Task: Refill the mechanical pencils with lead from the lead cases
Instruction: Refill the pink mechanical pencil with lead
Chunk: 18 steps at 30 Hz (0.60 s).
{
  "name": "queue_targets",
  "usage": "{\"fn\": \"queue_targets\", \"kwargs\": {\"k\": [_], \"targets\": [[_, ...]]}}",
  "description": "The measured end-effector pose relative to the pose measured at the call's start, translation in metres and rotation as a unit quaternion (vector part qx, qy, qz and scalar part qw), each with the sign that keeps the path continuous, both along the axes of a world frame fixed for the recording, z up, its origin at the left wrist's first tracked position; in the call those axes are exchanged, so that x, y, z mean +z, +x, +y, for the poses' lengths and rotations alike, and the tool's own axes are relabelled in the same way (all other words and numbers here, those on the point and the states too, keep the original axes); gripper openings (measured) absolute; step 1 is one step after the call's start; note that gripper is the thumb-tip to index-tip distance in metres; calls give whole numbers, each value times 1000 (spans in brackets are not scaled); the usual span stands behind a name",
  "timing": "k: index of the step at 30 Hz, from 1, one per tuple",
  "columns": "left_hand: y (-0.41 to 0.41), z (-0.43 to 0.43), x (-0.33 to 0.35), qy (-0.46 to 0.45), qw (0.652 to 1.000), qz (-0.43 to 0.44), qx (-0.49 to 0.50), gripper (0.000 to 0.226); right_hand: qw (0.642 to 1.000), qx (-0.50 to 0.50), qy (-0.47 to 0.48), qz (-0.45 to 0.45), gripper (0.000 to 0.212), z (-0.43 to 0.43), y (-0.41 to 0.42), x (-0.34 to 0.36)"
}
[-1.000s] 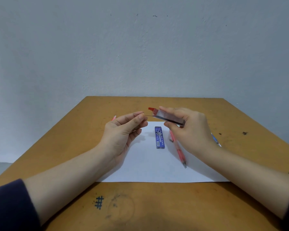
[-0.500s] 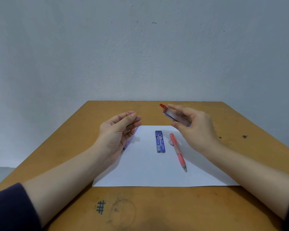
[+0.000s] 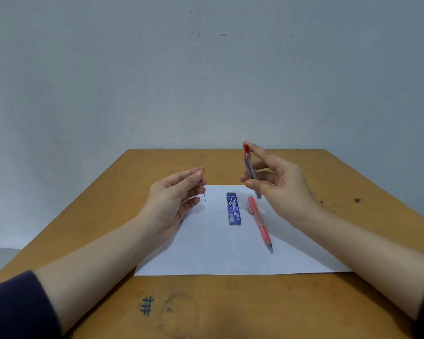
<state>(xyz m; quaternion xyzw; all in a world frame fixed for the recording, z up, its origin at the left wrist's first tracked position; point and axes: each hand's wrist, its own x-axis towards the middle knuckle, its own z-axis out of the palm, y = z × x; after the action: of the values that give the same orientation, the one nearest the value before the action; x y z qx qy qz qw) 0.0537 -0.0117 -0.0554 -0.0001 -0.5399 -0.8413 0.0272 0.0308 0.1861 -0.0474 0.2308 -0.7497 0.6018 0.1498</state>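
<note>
My right hand [image 3: 277, 184] holds a clear lead case with a red cap [image 3: 249, 170] almost upright above the white paper [image 3: 213, 250], cap end up. My left hand [image 3: 174, 199] pinches a thin lead stick [image 3: 204, 196] that hangs down from the fingertips. A blue lead case [image 3: 233, 208] lies flat in the middle of the paper. To its right a red mechanical pencil [image 3: 259, 223] lies on the paper, tip toward me. A bit of a purple object shows under my left hand; most of it is hidden.
The paper lies on a wooden desk [image 3: 230, 309] that stands against a pale wall [image 3: 206, 69]. A pen-drawn hash mark [image 3: 146, 306] sits near the front edge. Dark sleeves cover both forearms at the frame's bottom corners.
The hands have parted: the left drew the lead stick out to the left, and the right tilted the red-capped case from nearly level to nearly upright.
</note>
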Motion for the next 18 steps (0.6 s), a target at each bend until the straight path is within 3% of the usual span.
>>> {"fn": "queue_targets", "kwargs": {"k": [18], "targets": [[-1,0,0,-9,1000,-1,0,27,995,27,-67,-69,58,2,-1,2]]}}
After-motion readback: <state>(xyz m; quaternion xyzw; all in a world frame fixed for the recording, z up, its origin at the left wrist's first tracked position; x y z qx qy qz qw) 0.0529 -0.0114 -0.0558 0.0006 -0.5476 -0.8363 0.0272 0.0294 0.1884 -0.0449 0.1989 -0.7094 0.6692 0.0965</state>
